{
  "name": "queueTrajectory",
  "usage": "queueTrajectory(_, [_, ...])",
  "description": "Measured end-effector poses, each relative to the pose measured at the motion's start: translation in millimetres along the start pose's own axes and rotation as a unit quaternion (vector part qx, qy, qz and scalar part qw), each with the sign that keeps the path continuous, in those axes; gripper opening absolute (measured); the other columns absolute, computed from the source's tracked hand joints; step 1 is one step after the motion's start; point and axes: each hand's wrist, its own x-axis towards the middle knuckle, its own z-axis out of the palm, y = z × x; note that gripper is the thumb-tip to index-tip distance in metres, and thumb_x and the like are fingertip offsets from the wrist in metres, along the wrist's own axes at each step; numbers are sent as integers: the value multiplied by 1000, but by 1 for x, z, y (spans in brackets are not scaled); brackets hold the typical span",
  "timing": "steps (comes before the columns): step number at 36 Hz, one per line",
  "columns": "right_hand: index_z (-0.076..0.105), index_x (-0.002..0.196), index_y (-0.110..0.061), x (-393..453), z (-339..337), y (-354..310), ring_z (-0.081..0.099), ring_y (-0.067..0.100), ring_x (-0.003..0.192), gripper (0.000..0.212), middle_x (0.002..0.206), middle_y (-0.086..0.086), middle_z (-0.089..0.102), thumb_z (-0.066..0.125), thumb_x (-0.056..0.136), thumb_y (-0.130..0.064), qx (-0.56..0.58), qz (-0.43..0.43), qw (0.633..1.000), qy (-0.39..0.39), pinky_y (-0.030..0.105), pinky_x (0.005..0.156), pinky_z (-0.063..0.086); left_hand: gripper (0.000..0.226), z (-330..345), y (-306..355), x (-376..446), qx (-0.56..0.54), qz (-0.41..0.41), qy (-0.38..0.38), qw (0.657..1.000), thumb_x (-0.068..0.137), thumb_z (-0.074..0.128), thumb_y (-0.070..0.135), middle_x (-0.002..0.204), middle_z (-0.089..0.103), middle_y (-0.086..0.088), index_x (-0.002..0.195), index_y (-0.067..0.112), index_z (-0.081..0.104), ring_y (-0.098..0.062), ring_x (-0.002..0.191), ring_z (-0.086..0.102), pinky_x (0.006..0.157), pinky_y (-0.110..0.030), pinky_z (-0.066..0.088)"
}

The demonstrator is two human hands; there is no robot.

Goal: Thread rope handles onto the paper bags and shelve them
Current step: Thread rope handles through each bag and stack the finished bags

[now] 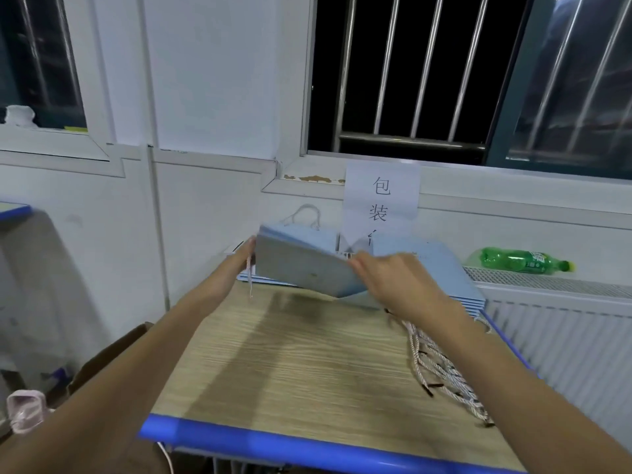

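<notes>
Both hands grip blue paper bag point(301, 268) above desk point(290, 364) | left hand point(239, 265) far edge | right hand point(386, 278) near corner

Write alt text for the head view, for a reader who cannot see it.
Both hands hold a flat light-blue paper bag above a wooden desk: the left hand grips its left edge, the right hand its right. A stack of blue bags lies behind; loose rope handles lie at right.
</notes>
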Motion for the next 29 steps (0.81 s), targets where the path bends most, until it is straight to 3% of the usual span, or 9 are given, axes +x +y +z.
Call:
queueTrajectory(2, [60,110,-14,16,-10,16,62,35,78,26,90,14,67,36,101,-17,76,18,996,-30,34,58,36,54,-14,-10,15,-17,31,1,999,78,48,73,110,62,13,112,35,65,-12,114,57,102,-25,35])
queueTrajectory(4, [61,115,-17,25,-19,28,57,35,93,33,102,10,67,31,104,-26,197,65,978,-29,37,72,36,53,-16,-1,19,-32,59,13,998,71,57,67,98,67,9,105,28,67,-7,92,63,89,-23,44])
queueTrajectory(8, [52,63,-18,36,-31,44,43,25,74,43,62,2,49,38,102,-26,342,135,930,-3,33,61,22,33,-5,33,5,8,123,41,992,73,61,37,97,68,20,106,30,61,6,90,62,79,-11,46])
queueTrajectory(13, [41,66,3,35,-26,55,33,16,59,53,61,14,35,41,100,-38,455,236,859,-2,30,57,23,27,-5,44,5,61,173,154,971,89,51,3,90,64,16,106,22,63,-3,84,58,67,-6,43])
queueTrajectory(15, [51,81,14,30,-23,57,44,18,65,62,74,31,51,43,96,-45,521,265,812,-20,31,64,31,22,-10,53,5,-4,149,171,974,92,49,3,73,68,16,92,15,67,0,72,61,64,-9,46])
queueTrajectory(18, [66,88,5,22,-14,62,64,18,67,45,82,17,71,47,98,-35,626,317,711,-48,24,63,48,22,-17,65,2,-93,83,167,978,92,50,10,71,65,3,77,16,64,-11,62,61,52,-17,51])
queueTrajectory(22, [64,102,-1,4,21,48,61,25,70,22,88,19,64,55,92,-19,683,395,604,-113,31,70,47,24,-16,57,4,-191,-40,117,974,94,46,16,59,57,-3,71,13,52,-15,47,57,41,-16,46])
queueTrajectory(26, [60,76,-8,-32,61,12,47,15,53,9,72,15,51,58,83,-3,661,393,600,-223,21,49,34,23,-4,20,8,-189,-114,92,971,91,47,4,55,57,-8,69,6,53,-14,38,55,39,-14,42])
queueTrajectory(29, [55,75,-9,-50,82,-3,43,9,54,17,67,7,48,52,86,3,588,338,680,-280,17,46,33,14,9,-15,5,-74,-103,55,990,89,52,-3,66,64,-13,80,-2,62,-10,44,59,42,-15,43])
